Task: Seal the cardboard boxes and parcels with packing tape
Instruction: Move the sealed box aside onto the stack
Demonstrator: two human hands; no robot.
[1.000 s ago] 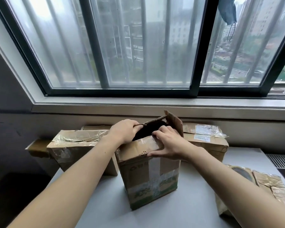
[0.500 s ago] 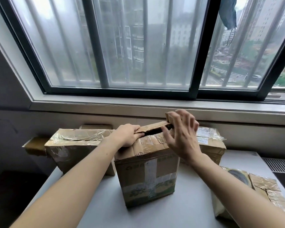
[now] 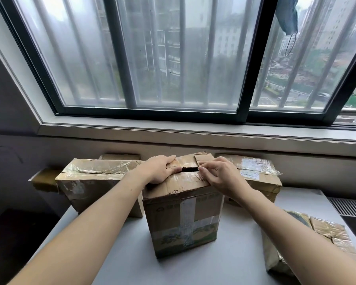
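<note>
The tall brown cardboard box [image 3: 183, 214], worn and crossed with old clear tape on its front, stands upright in the middle of the white table [image 3: 224, 270], and both hands are on its top flaps [image 3: 185, 182]. The left hand [image 3: 160, 170] lies flat over the left end of the top, with the palm on the near flap, the fingers reaching across onto the far flap and the thumb along the dark slit between the two. The right hand [image 3: 221, 173] is at the right end with bent fingers, their tips at the torn edge beside the same slit. I cannot tell whether they pinch the cardboard or only press on it. The flaps are down but a narrow gap shows between the hands.

Just left of this box is a wider, flat cardboard box [image 3: 95, 179] with crinkled clear tape along its top. Just behind on the right is a labelled cardboard box [image 3: 259, 179] under wrinkled film. Near the right forearm, a roll of packing tape [image 3: 298, 218] is partly hidden, beside brown tape-wrapped parcels [image 3: 331, 233]. Beyond is a dark-framed window [image 3: 173, 112], with a blue face mask [image 3: 287, 15] hanging at its upper right.
</note>
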